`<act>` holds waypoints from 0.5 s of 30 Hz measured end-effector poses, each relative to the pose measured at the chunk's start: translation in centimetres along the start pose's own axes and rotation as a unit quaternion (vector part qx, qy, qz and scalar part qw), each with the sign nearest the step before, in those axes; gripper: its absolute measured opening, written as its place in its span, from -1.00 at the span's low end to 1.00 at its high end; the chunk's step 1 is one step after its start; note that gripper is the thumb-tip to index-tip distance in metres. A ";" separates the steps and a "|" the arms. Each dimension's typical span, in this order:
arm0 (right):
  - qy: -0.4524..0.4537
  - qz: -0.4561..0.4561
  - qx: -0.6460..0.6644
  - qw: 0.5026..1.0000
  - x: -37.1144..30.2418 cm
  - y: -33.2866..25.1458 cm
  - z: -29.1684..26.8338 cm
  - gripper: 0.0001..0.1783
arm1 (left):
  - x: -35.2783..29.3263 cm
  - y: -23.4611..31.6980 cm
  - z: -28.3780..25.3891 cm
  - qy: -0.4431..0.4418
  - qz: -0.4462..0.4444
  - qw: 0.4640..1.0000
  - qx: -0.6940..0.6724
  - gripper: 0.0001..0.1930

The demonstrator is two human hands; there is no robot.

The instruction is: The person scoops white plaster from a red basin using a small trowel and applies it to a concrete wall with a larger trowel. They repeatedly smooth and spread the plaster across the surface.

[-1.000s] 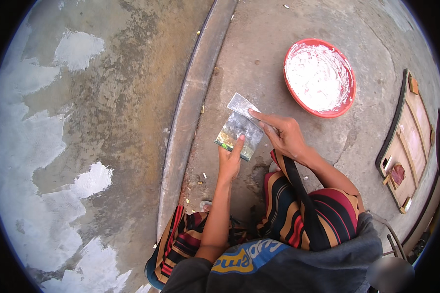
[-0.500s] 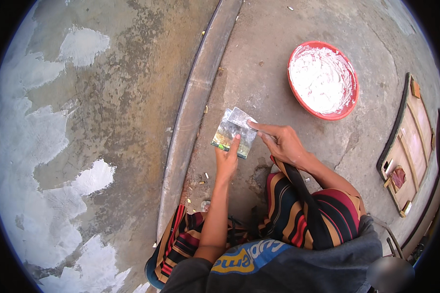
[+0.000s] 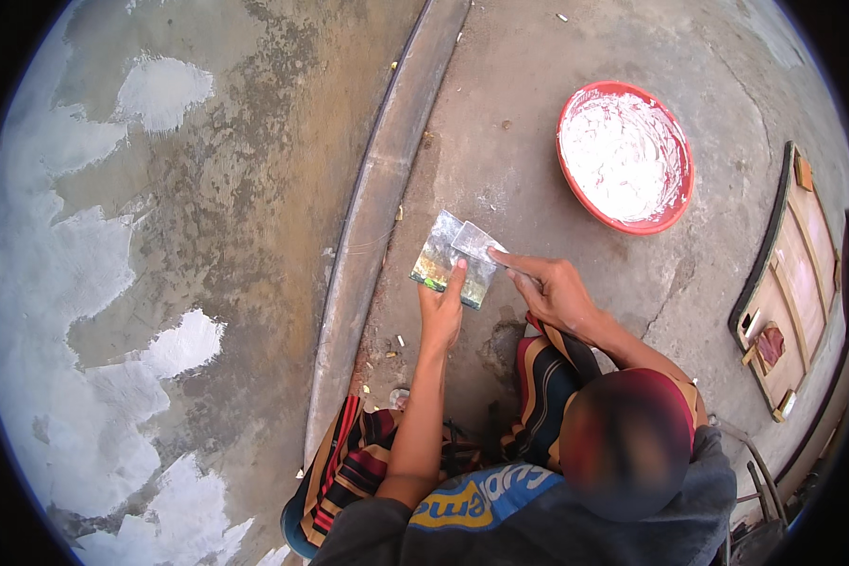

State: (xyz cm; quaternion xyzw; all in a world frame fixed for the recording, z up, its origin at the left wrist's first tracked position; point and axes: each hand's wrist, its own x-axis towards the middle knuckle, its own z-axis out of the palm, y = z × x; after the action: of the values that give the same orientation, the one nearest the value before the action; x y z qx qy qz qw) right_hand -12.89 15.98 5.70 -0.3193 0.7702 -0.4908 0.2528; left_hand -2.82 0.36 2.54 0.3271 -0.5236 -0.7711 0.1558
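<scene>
My left hand (image 3: 441, 313) holds a small square plate (image 3: 436, 257), smeared grey and green, up in front of me by its lower edge. My right hand (image 3: 557, 291) grips a putty knife; its flat pale blade (image 3: 473, 241) lies on the plate's upper right part, with my index finger stretched along it. I crouch on the concrete floor with striped cloth over my knees. A round red basin (image 3: 632, 88) coated with white paste stands on the floor to the upper right, well apart from both hands.
A rough grey wall (image 3: 208, 189) with white filler patches (image 3: 160, 90) fills the left side. A raised concrete strip (image 3: 377, 208) runs along its foot. A wooden frame (image 3: 790, 283) lies at the right edge. Small debris dots the floor near my knees.
The knife blade has slid from the plate's top edge down onto its face, toward me. My left hand and the plate have stayed nearly in place.
</scene>
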 end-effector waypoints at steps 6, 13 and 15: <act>0.023 -0.030 -0.022 0.999 1.1 -0.6 -0.4 -0.54 | -0.9 -0.6 1.1 -0.017 -0.001 1.000 0.018 -0.63; 0.022 -0.020 -0.001 1.000 0.7 -0.8 -0.3 -0.56 | -0.5 -0.6 0.7 -0.011 -0.014 1.000 -0.025 -0.60; 0.000 0.007 -0.002 1.000 0.6 -1.1 -0.5 -0.56 | -0.4 -0.7 0.3 -0.015 -0.015 0.999 -0.024 -0.60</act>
State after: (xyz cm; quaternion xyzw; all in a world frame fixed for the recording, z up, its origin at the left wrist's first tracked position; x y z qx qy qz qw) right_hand -13.36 15.43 6.88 -0.3143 0.7735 -0.4873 0.2560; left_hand -2.66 1.11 2.13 0.3196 -0.5018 -0.7907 0.1445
